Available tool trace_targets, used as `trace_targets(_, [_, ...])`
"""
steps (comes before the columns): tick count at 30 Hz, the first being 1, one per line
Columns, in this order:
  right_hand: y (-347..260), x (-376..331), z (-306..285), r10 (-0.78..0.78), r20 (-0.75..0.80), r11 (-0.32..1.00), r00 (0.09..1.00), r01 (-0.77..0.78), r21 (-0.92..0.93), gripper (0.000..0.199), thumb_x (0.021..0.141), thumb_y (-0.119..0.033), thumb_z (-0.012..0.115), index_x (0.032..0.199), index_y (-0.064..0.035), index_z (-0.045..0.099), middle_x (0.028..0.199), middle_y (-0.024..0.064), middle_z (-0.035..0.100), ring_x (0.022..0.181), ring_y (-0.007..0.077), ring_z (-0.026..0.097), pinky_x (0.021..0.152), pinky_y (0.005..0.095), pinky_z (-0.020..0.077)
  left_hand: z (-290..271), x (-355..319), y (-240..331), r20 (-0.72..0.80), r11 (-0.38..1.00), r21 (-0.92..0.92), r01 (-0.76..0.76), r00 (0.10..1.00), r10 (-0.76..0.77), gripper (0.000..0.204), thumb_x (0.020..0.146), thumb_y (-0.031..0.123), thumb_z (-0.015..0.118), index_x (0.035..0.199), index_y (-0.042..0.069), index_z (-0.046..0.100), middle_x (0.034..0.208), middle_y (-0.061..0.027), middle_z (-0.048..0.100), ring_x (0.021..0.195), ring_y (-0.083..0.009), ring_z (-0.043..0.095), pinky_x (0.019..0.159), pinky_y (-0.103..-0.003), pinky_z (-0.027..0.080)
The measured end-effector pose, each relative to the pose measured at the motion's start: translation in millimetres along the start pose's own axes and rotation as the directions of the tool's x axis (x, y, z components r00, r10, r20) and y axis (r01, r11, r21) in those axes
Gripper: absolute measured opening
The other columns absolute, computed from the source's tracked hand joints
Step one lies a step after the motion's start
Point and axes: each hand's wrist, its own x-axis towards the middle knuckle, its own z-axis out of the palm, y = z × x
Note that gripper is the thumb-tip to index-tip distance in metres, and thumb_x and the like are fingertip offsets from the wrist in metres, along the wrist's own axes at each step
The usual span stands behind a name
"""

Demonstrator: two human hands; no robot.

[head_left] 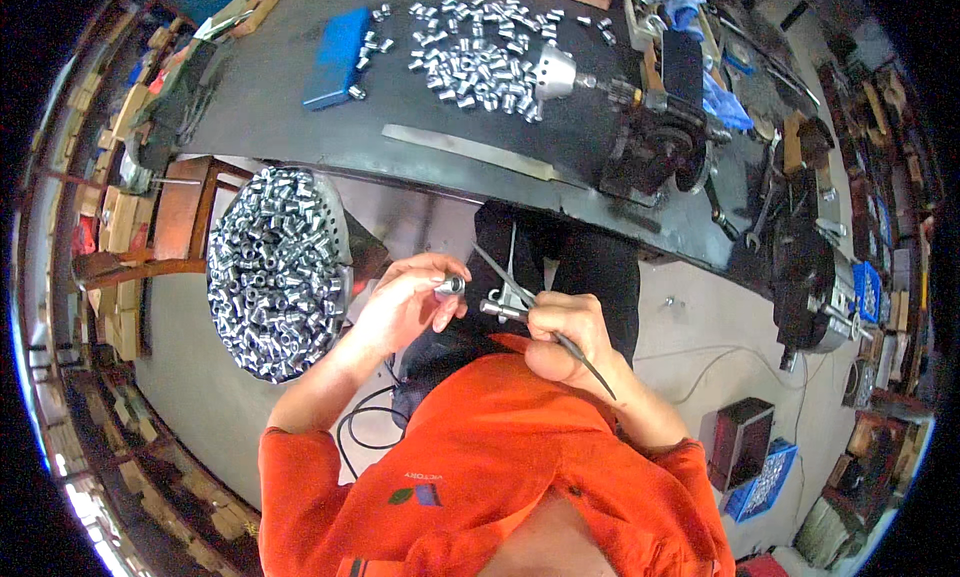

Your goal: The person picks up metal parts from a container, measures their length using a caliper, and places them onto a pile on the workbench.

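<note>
My left hand (412, 292) pinches a small shiny metal sleeve (451, 286) between thumb and fingers, its round opening showing. Close by on the right, my right hand (570, 329) is wrapped round a slim metal hand tool (505, 310), whose tip points toward the sleeve without touching it. A dark tapering tail (588, 365) runs back from that fist; whether it is a hose or a handle I cannot tell. Beyond my left forearm stands a large round perforated basket (340, 222) heaped with similar metal pieces (270, 277).
On the dark workbench (270, 67) ahead lie a pile of metal pieces (475, 62), a blue box (337, 59) and a flat file-like bar (465, 151). A vise (655, 147) stands at its right. A wooden chair (185, 222) is left; a blue crate (765, 482) sits on the floor.
</note>
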Motion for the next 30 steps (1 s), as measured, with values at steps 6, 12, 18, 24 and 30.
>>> trace_targets(6, [4,2,2,0.019,0.007,0.999,1.0,-0.018,-0.036,0.024,0.059,-0.009,0.065,0.061,-0.005,0.041,0.057,0.01,0.041,0.049,0.0291,0.046,0.044,0.0383,0.0341,1,2,-19,0.045,0.967,-0.245,0.069,0.997,-0.06,0.037,0.095,0.031,0.045,0.091,-0.003,0.058,0.053,-0.0036,0.046,0.042,-0.0128,0.041,0.052,-0.032,0.042])
trace_targets(12, [14,4,3,0.002,0.015,1.0,1.0,-0.002,-0.029,0.024,0.06,-0.011,0.066,0.063,-0.0055,0.042,0.058,0.0105,0.042,0.051,0.0297,0.047,0.045,0.0381,0.0351,-4,7,-20,0.021,0.997,-0.08,0.014,1.0,-0.013,0.037,0.097,0.033,0.046,0.09,-0.002,0.058,0.051,-0.004,0.047,0.037,-0.0128,0.042,0.048,-0.032,0.043])
trace_targets(18, [16,2,7,0.049,0.047,0.989,0.998,-0.041,-0.141,0.02,0.062,-0.015,0.066,0.064,-0.0057,0.048,0.061,0.0117,0.047,0.053,0.0317,0.051,0.046,0.0417,0.0393,2,6,-7,-0.047,0.88,0.474,0.014,0.999,0.009,0.022,0.091,0.018,0.06,0.097,-0.004,0.061,0.07,-0.0133,0.065,0.05,-0.0158,0.058,0.051,-0.028,0.051])
trace_targets(24, [13,-1,9,0.035,0.021,0.977,0.999,-0.03,-0.211,0.019,0.061,-0.016,0.066,0.065,-0.0062,0.05,0.062,0.0118,0.048,0.053,0.0327,0.052,0.045,0.043,0.0413,0,10,-5,0.044,0.93,0.354,-0.096,0.995,0.086,0.02,0.09,0.009,0.061,0.104,-0.006,0.06,0.079,-0.0119,0.064,0.065,-0.016,0.063,0.054,-0.027,0.053])
trace_targets(30, [17,-4,9,0.034,-0.007,0.967,0.999,-0.035,-0.252,0.017,0.061,-0.016,0.066,0.065,-0.0067,0.052,0.062,0.0116,0.048,0.05,0.0326,0.051,0.044,0.0441,0.041,3,10,-2,0.118,0.938,0.344,-0.048,0.993,0.007,0.021,0.09,0.01,0.061,0.104,-0.006,0.06,0.082,-0.0138,0.066,0.064,-0.0163,0.063,0.056,-0.027,0.053])
